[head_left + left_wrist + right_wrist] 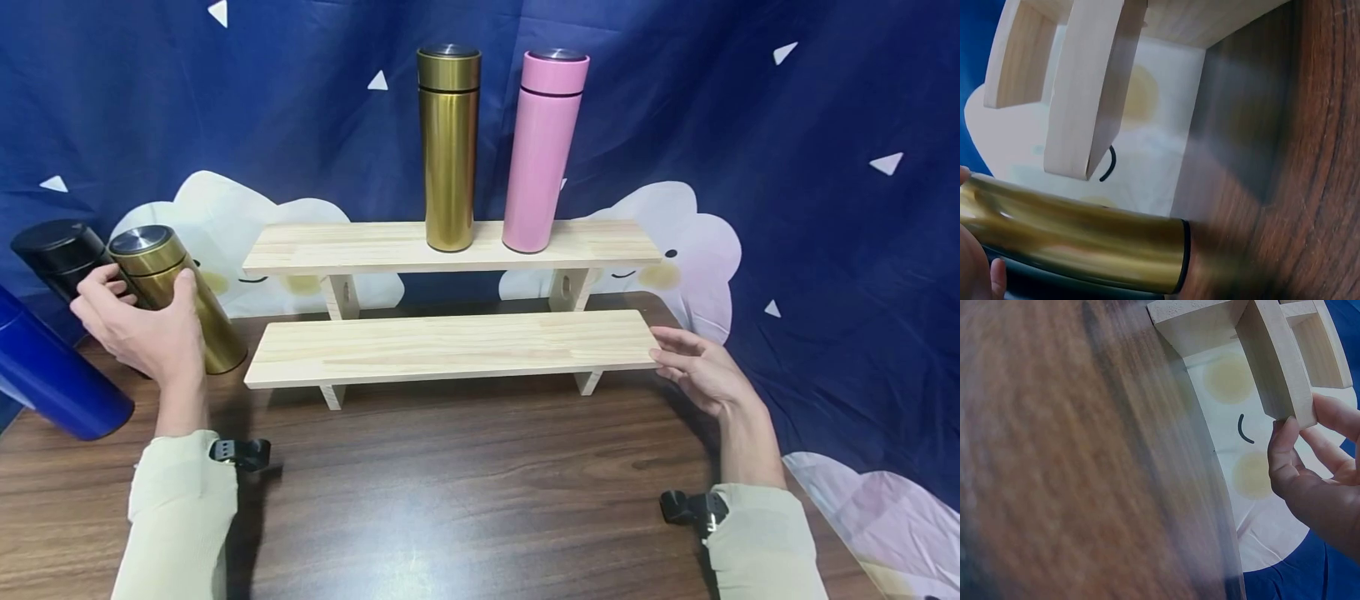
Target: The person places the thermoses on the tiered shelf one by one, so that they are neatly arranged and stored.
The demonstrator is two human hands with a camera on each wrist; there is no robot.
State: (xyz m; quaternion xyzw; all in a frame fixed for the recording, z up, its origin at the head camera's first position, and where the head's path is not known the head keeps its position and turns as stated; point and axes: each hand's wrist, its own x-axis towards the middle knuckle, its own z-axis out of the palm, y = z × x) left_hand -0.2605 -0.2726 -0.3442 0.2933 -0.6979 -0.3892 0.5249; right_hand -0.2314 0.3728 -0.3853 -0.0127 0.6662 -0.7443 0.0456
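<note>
My left hand (146, 321) grips a gold thermos bottle (217, 333) near its top, the thumb on its right side and the fingers between it and a black bottle (60, 250). In the left wrist view the gold bottle's lower body (1104, 237) shows beside the wooden rack's end; whether its base touches the table cannot be told. At the right, my right hand (708, 371) pinches the end of the rack's lower board (450, 346). The right wrist view shows thumb and fingers on either face of that board end (1288, 394).
On the rack's upper board (337, 246) stand another gold thermos (450, 158) and a pink thermos (543, 158). A blue bottle (56, 375) stands at the far left. The brown wooden table (465, 483) meets a blue cloth backdrop (825, 250) with white cloud prints.
</note>
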